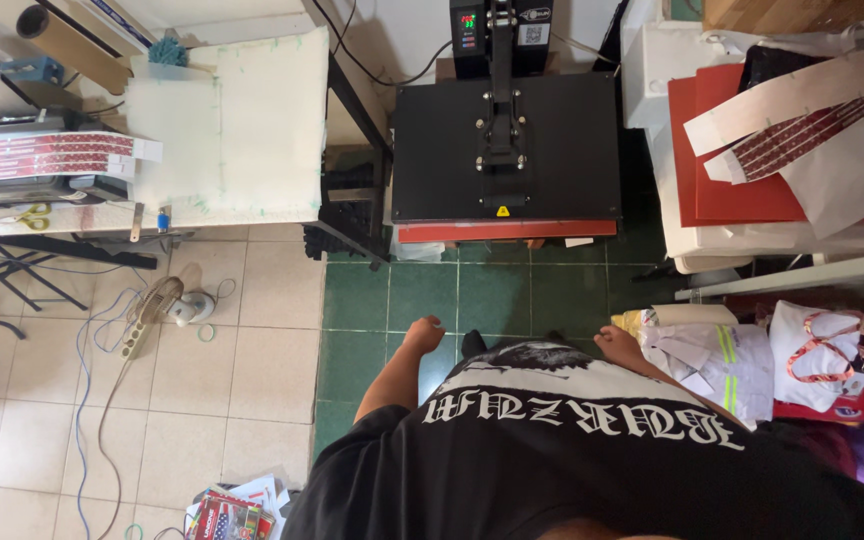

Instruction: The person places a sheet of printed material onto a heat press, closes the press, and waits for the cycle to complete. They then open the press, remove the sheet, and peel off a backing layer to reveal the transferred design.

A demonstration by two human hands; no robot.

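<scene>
Hands (422, 333) (616, 343) hang empty, curled, before the closed black heat press (505, 150).

A black heat press (505, 140) stands closed at the top middle, with a red pad (507, 230) showing under its front edge. Left of it, a table holds a white padded board (242, 130), a brown paper roll (57, 32) and flat red printed strips (37, 158). Yellow scissors (27, 215) lie near the table's front edge. On the beige tiled floor (252, 370) below lie a small fan (177, 300) and a power strip (137, 335) with cables. To the right, red sheets (727, 170) lie stacked with white paper strips (802, 95) on top. A pile of printed papers (232, 515) lies at the bottom.
</scene>
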